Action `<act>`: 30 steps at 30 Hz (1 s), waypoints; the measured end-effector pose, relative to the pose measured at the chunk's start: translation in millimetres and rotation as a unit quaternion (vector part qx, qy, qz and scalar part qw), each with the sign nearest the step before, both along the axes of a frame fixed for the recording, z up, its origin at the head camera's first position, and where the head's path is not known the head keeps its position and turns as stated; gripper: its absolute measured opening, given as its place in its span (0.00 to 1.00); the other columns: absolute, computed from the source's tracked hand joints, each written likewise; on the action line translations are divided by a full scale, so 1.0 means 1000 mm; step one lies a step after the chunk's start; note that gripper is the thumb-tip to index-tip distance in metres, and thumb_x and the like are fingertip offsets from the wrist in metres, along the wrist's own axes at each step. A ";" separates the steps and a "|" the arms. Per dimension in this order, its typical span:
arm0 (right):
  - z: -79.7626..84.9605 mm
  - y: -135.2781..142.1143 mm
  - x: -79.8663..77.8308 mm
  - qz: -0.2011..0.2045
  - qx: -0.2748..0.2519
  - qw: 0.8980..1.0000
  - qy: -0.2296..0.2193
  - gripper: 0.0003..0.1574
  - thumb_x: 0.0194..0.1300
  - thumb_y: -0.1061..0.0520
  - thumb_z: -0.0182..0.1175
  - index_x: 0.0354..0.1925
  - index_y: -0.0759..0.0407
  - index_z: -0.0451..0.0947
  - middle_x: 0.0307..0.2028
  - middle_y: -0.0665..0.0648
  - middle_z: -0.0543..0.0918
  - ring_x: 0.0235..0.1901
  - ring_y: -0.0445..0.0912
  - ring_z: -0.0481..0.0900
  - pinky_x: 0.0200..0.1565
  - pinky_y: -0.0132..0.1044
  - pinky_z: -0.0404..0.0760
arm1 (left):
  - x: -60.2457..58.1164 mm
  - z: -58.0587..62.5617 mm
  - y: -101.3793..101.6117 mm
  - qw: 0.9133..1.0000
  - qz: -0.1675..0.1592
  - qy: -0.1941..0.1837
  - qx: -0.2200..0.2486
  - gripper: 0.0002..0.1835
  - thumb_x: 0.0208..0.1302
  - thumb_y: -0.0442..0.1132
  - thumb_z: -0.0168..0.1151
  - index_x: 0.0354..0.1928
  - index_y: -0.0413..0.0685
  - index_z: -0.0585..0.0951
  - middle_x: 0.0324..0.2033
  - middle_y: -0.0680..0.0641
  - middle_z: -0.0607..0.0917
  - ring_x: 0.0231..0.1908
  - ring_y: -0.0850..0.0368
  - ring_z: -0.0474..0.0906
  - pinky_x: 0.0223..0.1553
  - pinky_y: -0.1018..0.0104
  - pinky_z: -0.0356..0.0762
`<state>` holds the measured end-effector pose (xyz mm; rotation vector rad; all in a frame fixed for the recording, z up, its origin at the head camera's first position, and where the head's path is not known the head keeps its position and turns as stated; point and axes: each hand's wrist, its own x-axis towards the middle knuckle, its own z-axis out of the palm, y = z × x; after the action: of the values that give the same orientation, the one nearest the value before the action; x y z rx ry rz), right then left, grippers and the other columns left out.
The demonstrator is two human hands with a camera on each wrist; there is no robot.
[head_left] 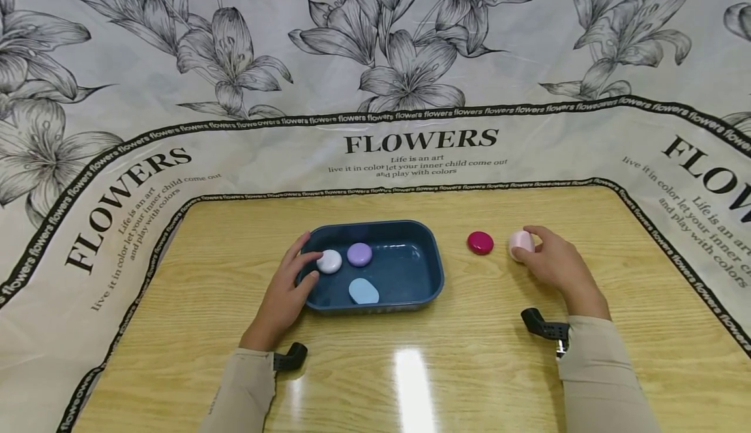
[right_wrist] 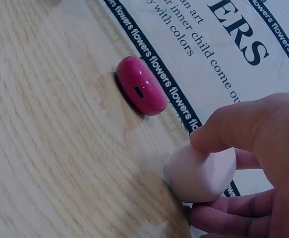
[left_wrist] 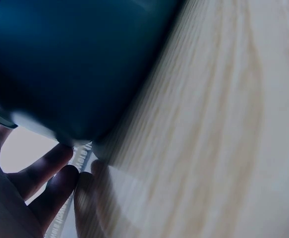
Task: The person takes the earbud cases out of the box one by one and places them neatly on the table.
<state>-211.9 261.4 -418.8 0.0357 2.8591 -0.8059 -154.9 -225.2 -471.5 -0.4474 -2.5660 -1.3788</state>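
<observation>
Head view shows a person at a wooden table, and the right hand pinches a pale pink case between thumb and fingers, the gap being only as wide as this case. The pale pink case is at the right side of the table, well apart from the blue tray; if it is fully lifted, I cannot tell. Between this hand and the tray lies a red case, so it stands on the straight way to the tray. In the right wrist view, the red case shows a small dark slot on its side.

The left hand is at the left end of the tray, with fingers spread, slightly bent, and not closed around anything. In the left wrist view, some fingertips are at the outer wall of the tray, but how firmly they press I cannot tell. The forefinger reaches over the rim and partly covers a white case. Just beside this one, inside the tray, is a purple case, and a light blue piece lies near the front wall. Behind the table and along both sides is a printed cloth with flowers and words
</observation>
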 end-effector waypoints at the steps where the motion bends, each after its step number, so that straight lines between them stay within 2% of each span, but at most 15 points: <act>1: 0.000 0.001 0.000 0.000 0.000 1.000 0.000 0.48 0.71 0.39 0.56 0.74 0.68 0.54 0.54 0.79 0.74 0.44 0.63 0.76 0.41 0.52 0.75 | 0.000 0.000 0.000 1.000 0.000 0.000 0.000 0.18 0.74 0.37 0.55 0.62 0.47 0.79 0.77 0.55 0.56 0.76 0.53 0.49 0.69 0.40 0.54; 6: -0.002 0.003 -0.001 -0.005 -0.003 1.000 -0.002 0.49 0.72 0.39 0.56 0.75 0.68 0.53 0.54 0.79 0.73 0.45 0.63 0.75 0.41 0.52 0.75 | -0.001 -0.001 0.001 1.000 -0.001 0.004 0.001 0.18 0.73 0.36 0.55 0.62 0.47 0.79 0.77 0.55 0.56 0.76 0.53 0.50 0.69 0.40 0.54; 13: -0.003 0.003 -0.001 -0.007 -0.006 1.000 0.001 0.49 0.72 0.39 0.56 0.75 0.68 0.53 0.54 0.79 0.74 0.45 0.62 0.75 0.41 0.53 0.75 | 0.001 0.000 0.001 1.000 0.000 0.010 0.002 0.18 0.72 0.35 0.56 0.62 0.44 0.79 0.77 0.51 0.57 0.75 0.47 0.51 0.68 0.37 0.54; 22: -0.004 0.002 0.000 -0.012 -0.003 1.000 0.007 0.50 0.72 0.38 0.56 0.75 0.68 0.54 0.55 0.79 0.74 0.47 0.64 0.75 0.43 0.55 0.75 | 0.003 0.001 0.001 1.000 0.003 -0.007 0.002 0.18 0.74 0.37 0.55 0.62 0.46 0.78 0.77 0.56 0.56 0.76 0.51 0.50 0.69 0.39 0.53; 30: -0.003 0.005 0.000 -0.010 0.003 1.000 0.011 0.50 0.72 0.36 0.54 0.73 0.70 0.56 0.56 0.78 0.74 0.50 0.66 0.74 0.49 0.60 0.73 | 0.001 0.001 0.001 1.000 0.001 -0.011 0.005 0.18 0.74 0.37 0.55 0.62 0.46 0.79 0.77 0.55 0.56 0.76 0.52 0.49 0.69 0.39 0.53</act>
<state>-212.2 266.2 -422.3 0.0563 2.8866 -0.8058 -154.0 -224.1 -470.3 -0.4310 -2.5751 -1.4015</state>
